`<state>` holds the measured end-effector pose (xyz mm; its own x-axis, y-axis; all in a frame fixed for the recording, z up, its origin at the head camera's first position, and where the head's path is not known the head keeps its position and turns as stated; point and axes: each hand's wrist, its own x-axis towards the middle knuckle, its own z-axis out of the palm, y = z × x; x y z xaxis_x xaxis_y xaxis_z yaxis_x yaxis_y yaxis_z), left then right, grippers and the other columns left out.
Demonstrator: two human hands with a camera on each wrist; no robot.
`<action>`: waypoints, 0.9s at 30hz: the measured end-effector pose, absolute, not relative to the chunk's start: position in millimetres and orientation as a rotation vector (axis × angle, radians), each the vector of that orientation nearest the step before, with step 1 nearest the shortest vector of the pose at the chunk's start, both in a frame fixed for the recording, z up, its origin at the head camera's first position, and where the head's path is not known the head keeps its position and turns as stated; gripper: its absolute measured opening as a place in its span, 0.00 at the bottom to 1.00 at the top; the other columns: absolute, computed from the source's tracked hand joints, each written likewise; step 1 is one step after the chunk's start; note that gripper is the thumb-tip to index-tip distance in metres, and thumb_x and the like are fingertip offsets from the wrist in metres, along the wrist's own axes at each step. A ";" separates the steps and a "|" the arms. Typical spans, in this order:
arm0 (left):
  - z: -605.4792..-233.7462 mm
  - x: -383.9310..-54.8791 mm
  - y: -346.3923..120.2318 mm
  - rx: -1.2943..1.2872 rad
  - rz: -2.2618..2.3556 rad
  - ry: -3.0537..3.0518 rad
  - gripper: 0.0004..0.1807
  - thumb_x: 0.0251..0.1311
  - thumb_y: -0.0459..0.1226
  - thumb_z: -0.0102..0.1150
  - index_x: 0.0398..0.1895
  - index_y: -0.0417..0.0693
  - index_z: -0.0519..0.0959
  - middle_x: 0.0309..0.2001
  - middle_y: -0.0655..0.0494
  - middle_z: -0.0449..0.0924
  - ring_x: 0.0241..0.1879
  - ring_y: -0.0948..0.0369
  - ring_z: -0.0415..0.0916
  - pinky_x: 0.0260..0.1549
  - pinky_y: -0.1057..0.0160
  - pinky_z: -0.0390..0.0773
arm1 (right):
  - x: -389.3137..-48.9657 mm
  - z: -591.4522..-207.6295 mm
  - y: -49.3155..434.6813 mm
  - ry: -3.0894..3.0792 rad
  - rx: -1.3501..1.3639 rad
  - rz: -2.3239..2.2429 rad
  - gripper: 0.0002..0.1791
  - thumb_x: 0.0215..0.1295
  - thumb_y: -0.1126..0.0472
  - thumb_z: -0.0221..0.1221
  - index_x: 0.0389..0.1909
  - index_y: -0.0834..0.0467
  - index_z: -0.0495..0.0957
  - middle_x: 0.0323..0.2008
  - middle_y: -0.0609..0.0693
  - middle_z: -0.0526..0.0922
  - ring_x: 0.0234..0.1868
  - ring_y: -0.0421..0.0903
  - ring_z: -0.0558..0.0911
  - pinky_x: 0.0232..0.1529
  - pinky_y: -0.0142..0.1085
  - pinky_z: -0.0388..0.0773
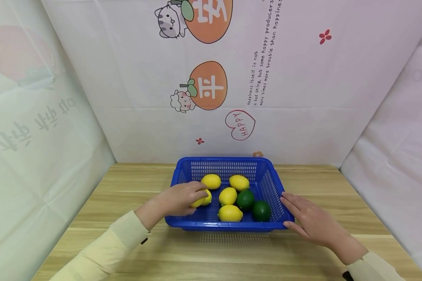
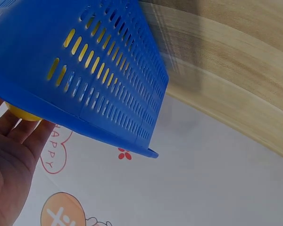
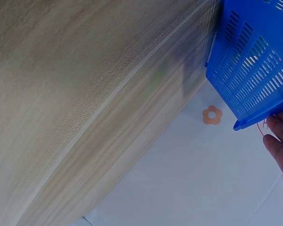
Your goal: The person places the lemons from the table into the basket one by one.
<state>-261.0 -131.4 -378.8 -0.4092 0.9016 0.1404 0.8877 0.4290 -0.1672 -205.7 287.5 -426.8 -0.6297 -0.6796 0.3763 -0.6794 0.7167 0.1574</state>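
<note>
A blue plastic basket point(image 1: 228, 225) with slotted walls stands on the wooden table, holding several yellow lemons point(image 1: 230, 213) and two dark green round fruits point(image 1: 261, 211). Reaching over the basket's left rim, my left hand point(image 1: 181, 198) holds a lemon point(image 1: 197, 202) under its curled fingers, right beside another lemon point(image 1: 207, 197). In the left wrist view, yellow shows between that hand point(image 2: 12, 162) and the rim. My right hand point(image 1: 313, 220) rests its fairly straight fingers on the basket's right rim, thumb near the front corner. The right wrist view shows those fingertips point(image 3: 276, 143) at the rim.
The wood-grain table point(image 1: 137, 183) extends to both sides of the basket and in front of it. Behind stands a white printed sheet point(image 1: 288, 128), close to the basket's back. More white sheeting point(image 1: 390, 156) hangs along the left and right sides.
</note>
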 end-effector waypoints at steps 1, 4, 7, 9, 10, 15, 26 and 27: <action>-379.1 -260.7 -131.3 -1.567 0.098 -2.488 0.26 0.52 0.38 0.72 0.54 0.42 0.76 0.56 0.46 0.75 0.56 0.54 0.73 0.58 0.61 0.73 | -205.7 -426.8 287.6 -2.509 1.048 -0.002 0.34 0.68 0.43 0.56 0.59 0.69 0.73 0.60 0.65 0.74 0.58 0.61 0.76 0.54 0.56 0.76; -380.3 -260.0 -131.3 -1.551 0.095 -2.533 0.26 0.51 0.38 0.73 0.54 0.42 0.76 0.56 0.46 0.75 0.56 0.53 0.73 0.57 0.61 0.74 | -205.8 -426.9 287.9 -2.502 1.053 -0.001 0.34 0.68 0.43 0.56 0.59 0.69 0.73 0.60 0.65 0.74 0.58 0.61 0.76 0.54 0.56 0.76; -380.4 -258.9 -131.6 -1.537 0.092 -2.559 0.26 0.51 0.38 0.73 0.54 0.42 0.76 0.57 0.46 0.75 0.56 0.53 0.72 0.57 0.61 0.74 | -205.8 -427.0 288.0 -2.500 1.055 0.004 0.34 0.68 0.43 0.56 0.59 0.69 0.73 0.60 0.65 0.74 0.58 0.61 0.76 0.54 0.56 0.76; -380.3 -258.3 -131.9 -1.530 0.092 -2.572 0.26 0.52 0.38 0.73 0.54 0.43 0.76 0.57 0.46 0.74 0.56 0.53 0.72 0.57 0.61 0.74 | -205.9 -427.0 287.8 -2.501 1.056 0.005 0.34 0.67 0.44 0.57 0.59 0.69 0.73 0.60 0.65 0.74 0.57 0.61 0.76 0.54 0.56 0.76; -380.2 -257.9 -132.1 -1.526 0.092 -2.580 0.26 0.52 0.38 0.72 0.54 0.43 0.76 0.57 0.47 0.74 0.56 0.53 0.72 0.57 0.61 0.75 | -205.8 -427.0 287.7 -2.502 1.056 0.006 0.34 0.67 0.44 0.57 0.59 0.69 0.73 0.60 0.65 0.74 0.57 0.61 0.76 0.54 0.56 0.76; -380.0 -257.2 -132.2 -1.502 0.081 -2.628 0.25 0.53 0.40 0.71 0.54 0.44 0.77 0.55 0.49 0.76 0.54 0.55 0.74 0.54 0.62 0.76 | -205.3 -426.9 287.1 -2.508 1.052 0.002 0.33 0.67 0.45 0.58 0.59 0.69 0.73 0.60 0.65 0.74 0.57 0.61 0.76 0.54 0.56 0.76; -378.3 -257.7 -134.7 -1.497 0.052 -2.629 0.21 0.55 0.37 0.69 0.52 0.44 0.79 0.49 0.53 0.79 0.47 0.58 0.76 0.50 0.65 0.78 | -204.4 -426.6 286.5 -2.505 1.049 0.010 0.33 0.68 0.44 0.56 0.59 0.70 0.73 0.60 0.65 0.74 0.58 0.61 0.76 0.54 0.56 0.76; -378.3 -258.1 -134.9 -1.498 0.053 -2.625 0.21 0.55 0.37 0.69 0.52 0.44 0.79 0.49 0.53 0.79 0.48 0.58 0.76 0.50 0.65 0.78 | -204.4 -426.6 286.6 -2.504 1.049 0.010 0.33 0.67 0.44 0.57 0.59 0.70 0.73 0.60 0.65 0.74 0.58 0.61 0.76 0.54 0.56 0.76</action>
